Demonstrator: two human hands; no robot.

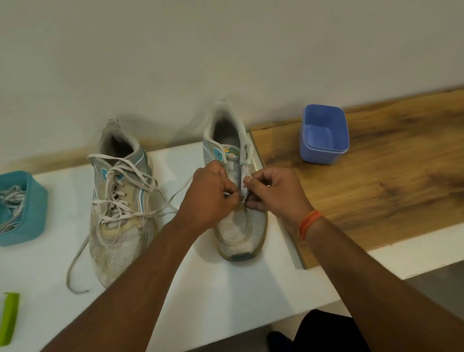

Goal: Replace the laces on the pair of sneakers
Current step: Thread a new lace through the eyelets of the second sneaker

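Two sneakers, two hands, two tubs.
My left hand (209, 191) and right hand (273, 189) pinched the lace (181, 189) at the right sneaker (240, 233); laced sneaker (122, 242) at 9 o'clock, teal tub (33, 217) beyond, blue tub (323, 135) at 2.

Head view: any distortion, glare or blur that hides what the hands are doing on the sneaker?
Head view: wide-angle bend curves the table edge; light is soft and dim, no glare; left hand and right hand are sharp enough, but they cover the lace end at the right sneaker eyelets.
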